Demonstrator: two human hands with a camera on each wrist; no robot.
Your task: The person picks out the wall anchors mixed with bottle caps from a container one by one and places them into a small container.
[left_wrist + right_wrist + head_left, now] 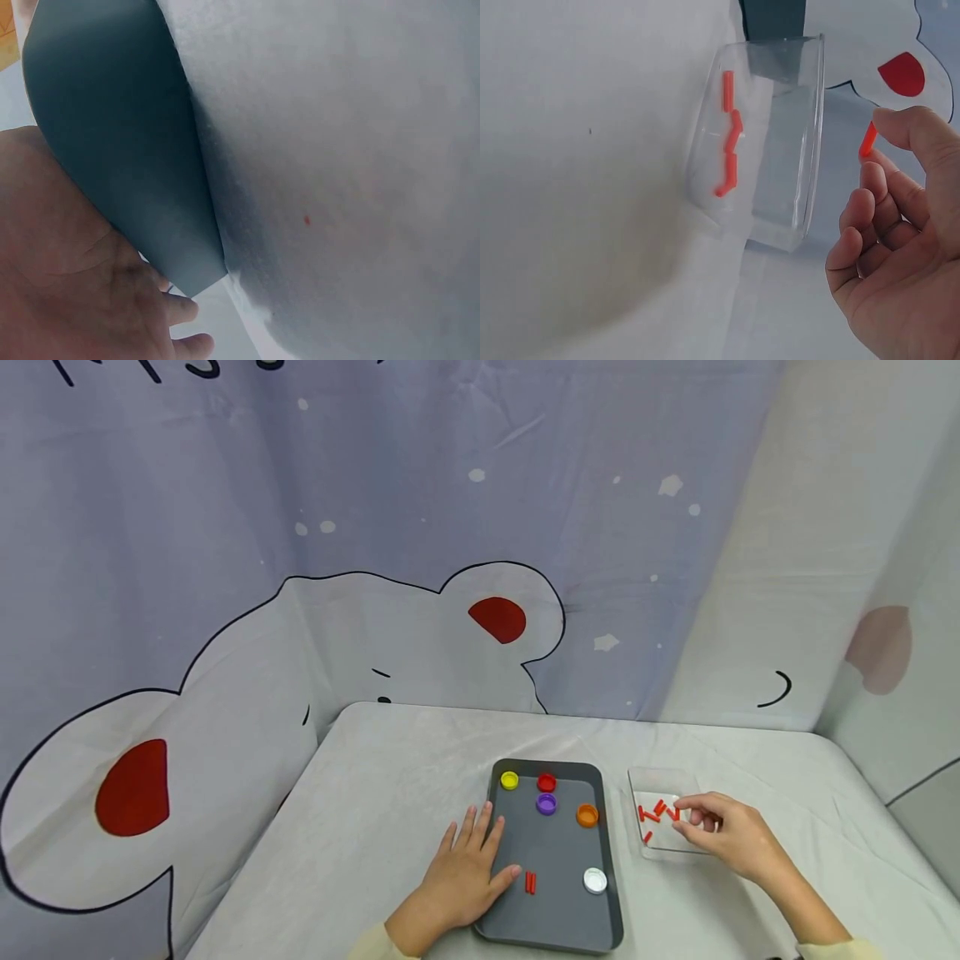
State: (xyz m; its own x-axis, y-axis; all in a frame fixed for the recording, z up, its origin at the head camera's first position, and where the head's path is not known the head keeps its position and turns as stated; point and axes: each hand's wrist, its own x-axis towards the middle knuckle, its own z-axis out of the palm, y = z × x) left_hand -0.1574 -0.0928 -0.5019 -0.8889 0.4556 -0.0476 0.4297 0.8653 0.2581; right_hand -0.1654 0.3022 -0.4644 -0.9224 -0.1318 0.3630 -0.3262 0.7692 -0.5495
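A small red stick (868,139) is pinched between the thumb and forefinger of my right hand (731,835), over the near right side of a clear plastic box (678,778). Several loose red sticks (651,816) lie on the box's bottom. With fingers spread, my left hand (461,881) rests on the left rim of a dark grey tray (555,918). Beside its thumb, two red sticks (530,883) lie parallel in the tray. In the left wrist view, the palm shows against the tray's outer wall (127,135).
Inside the tray sit round lids or caps: yellow (509,780), red (547,782), purple (546,803), orange (587,815) and white (595,881). A white cloth covers the table (405,777). A printed curtain (420,510) hangs behind it.
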